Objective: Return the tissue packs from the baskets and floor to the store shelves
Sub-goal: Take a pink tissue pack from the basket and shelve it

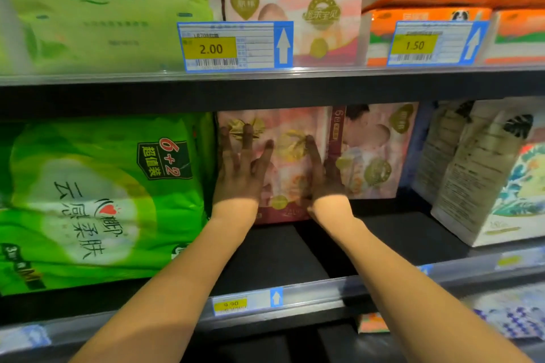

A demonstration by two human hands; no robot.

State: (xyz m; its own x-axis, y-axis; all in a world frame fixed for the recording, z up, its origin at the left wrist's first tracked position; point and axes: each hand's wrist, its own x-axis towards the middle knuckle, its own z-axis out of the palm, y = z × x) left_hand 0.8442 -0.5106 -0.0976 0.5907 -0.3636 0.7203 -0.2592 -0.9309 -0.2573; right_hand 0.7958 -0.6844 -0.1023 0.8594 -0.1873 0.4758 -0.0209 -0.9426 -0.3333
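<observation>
A pink tissue pack (284,138) with gold hearts stands upright deep on the dark middle shelf (383,233). My left hand (241,168) lies flat against its front face with fingers spread and straight. My right hand (323,174) presses the pack's right part, fingers straight and pointing up. A second pink pack (380,150) stands just to the right, touching the first one.
A big green tissue bundle (97,200) fills the shelf to the left. White printed packs (483,174) stand to the right. The upper shelf holds green, pink (295,23) and orange packs behind price tags (236,46). A lower shelf with more packs shows at bottom right.
</observation>
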